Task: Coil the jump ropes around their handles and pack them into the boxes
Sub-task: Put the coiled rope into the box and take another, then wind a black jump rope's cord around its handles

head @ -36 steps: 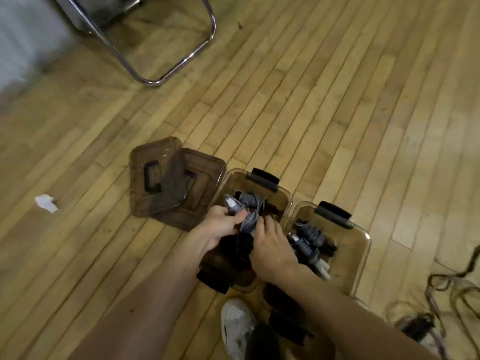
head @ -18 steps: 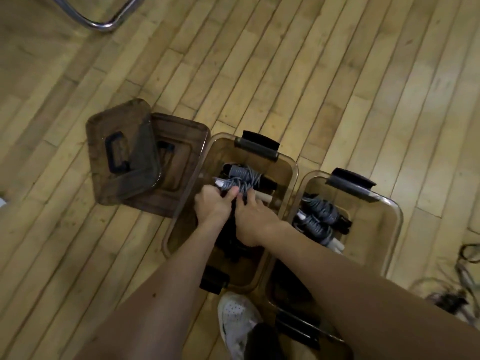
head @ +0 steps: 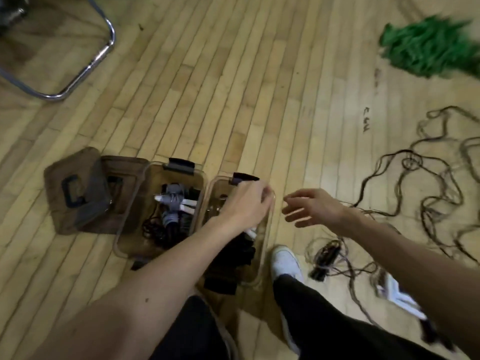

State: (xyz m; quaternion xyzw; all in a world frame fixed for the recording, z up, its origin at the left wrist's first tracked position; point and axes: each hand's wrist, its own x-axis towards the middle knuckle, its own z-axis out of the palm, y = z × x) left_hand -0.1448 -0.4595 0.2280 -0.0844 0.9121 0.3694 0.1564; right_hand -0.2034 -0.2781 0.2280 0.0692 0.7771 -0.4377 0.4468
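Wood-plank floor, seen from above; two clear boxes side by side on it, lids off. Left box: coiled jump ropes lying inside, grey cord wound round the handles, white handle ends showing. Right box: dark bundles inside, largely hidden by the left forearm; one white handle tip visible. Left hand over the far right corner of the right box, fingers loosely curled; it seems to grasp nothing, though blur smears the fingertips. Right hand just beyond the right box's rim, above bare floor; fingers spread and relaxed, holding nothing. Loose ropes sprawl in tangled loops on the floor at right, well apart from the boxes; a black-handled rope lies nearer, beside a white shoe. Two brown lids overlap, touching the left box's left side. Chrome chair frame upper left; blurred green heap upper right.
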